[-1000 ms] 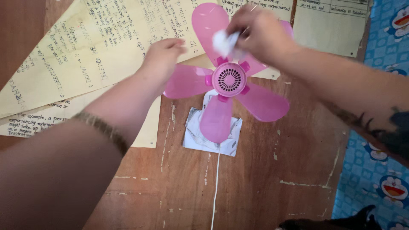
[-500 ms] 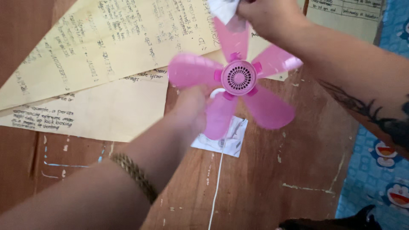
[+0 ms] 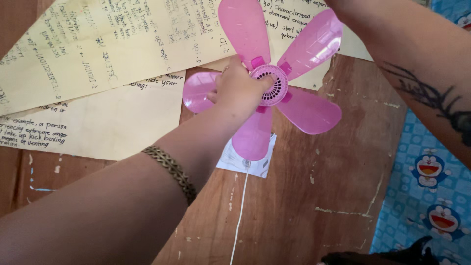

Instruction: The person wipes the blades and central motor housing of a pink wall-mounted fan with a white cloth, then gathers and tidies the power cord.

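While the left hand grips its hub, fingers clenched, the pink five-bladed fan faces the camera; the right hand is unseen.

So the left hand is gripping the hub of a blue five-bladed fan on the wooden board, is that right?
Not quite. The fan is pink, not blue, as the head view shows. The rest holds: the left hand grips its hub, it has five blades, and it sits against the wooden board.

A worn brown plywood surface carries overlapping handwritten yellow paper sheets, with blue cartoon-patterned sheeting at the right edge, in daylight.
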